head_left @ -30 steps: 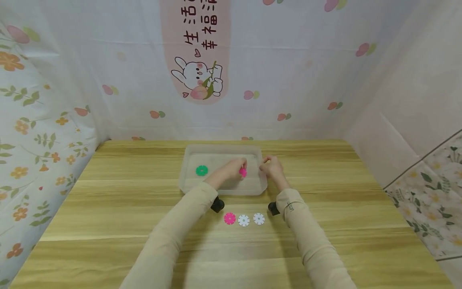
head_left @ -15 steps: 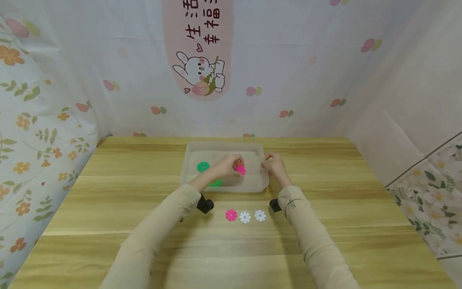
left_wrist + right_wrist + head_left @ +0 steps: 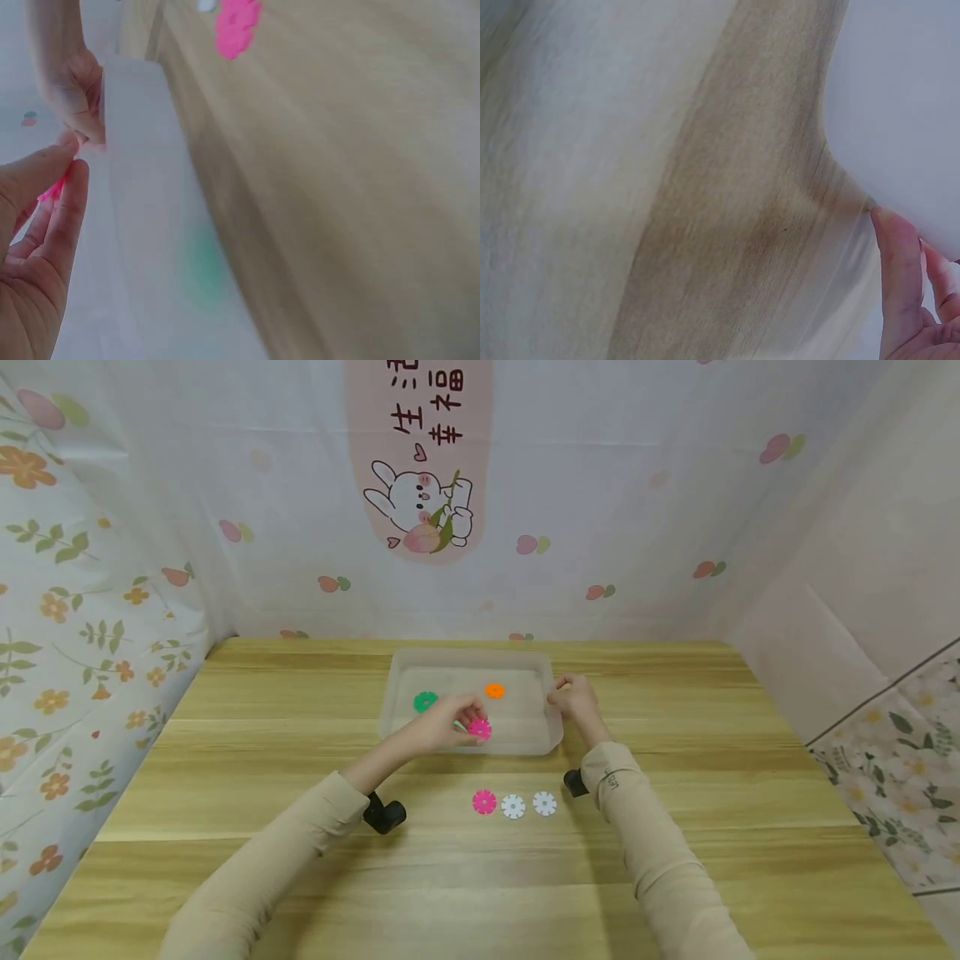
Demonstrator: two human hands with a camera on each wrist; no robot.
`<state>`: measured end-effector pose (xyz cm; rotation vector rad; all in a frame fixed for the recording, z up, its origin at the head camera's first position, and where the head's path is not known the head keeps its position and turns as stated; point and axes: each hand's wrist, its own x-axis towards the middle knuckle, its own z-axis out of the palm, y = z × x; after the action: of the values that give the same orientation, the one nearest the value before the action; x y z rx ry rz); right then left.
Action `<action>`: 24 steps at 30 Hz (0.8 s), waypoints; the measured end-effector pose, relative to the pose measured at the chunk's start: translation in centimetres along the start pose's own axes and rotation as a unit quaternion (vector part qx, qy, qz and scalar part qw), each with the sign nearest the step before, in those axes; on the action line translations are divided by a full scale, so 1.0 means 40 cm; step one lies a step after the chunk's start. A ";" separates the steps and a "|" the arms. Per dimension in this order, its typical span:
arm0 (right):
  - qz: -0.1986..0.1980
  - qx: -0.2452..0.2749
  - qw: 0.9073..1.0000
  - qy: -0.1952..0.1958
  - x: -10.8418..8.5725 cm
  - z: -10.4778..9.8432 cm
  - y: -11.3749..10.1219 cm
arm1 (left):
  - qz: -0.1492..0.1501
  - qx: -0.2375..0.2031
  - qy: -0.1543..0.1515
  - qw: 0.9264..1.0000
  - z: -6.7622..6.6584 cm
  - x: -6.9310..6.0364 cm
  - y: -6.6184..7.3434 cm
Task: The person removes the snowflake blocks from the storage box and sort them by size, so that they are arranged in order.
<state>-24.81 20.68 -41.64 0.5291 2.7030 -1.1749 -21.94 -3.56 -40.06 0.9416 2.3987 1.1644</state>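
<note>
My left hand [image 3: 438, 724] is over the front part of a translucent plastic tray [image 3: 465, 657], pinching a pink notched disc [image 3: 481, 729] between thumb and fingers. In the left wrist view only part of that disc [image 3: 51, 190] shows past the fingers. At the tray's right side my right hand [image 3: 577, 699] grips the wall, its fingertips at the edge in the right wrist view. Inside the tray lie a green notched disc [image 3: 425, 702] at the left and an orange disc [image 3: 494, 691] towards the back. Another green piece [image 3: 459, 725] is mostly hidden by my left hand.
In front of the tray, a row of loose discs lies on the wood-grain table [image 3: 645, 877]: one pink [image 3: 484, 802] and two white, the middle one [image 3: 513, 807] and the right one [image 3: 545, 803]. Behind the table hangs a printed cloth [image 3: 600, 510].
My left hand has drawn back leftward and towards me with the pink disc, uncovering the orange disc. The right hand stays at the tray's side.
</note>
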 end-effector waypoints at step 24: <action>-0.008 0.014 1.000 -0.003 0.008 0.000 0.011 | 0.007 0.047 -0.171 0.984 0.047 -0.126 -0.048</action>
<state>-24.95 21.03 -42.01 0.5088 2.6933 -1.2188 -18.06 -6.75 -42.77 1.0902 2.1858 0.8206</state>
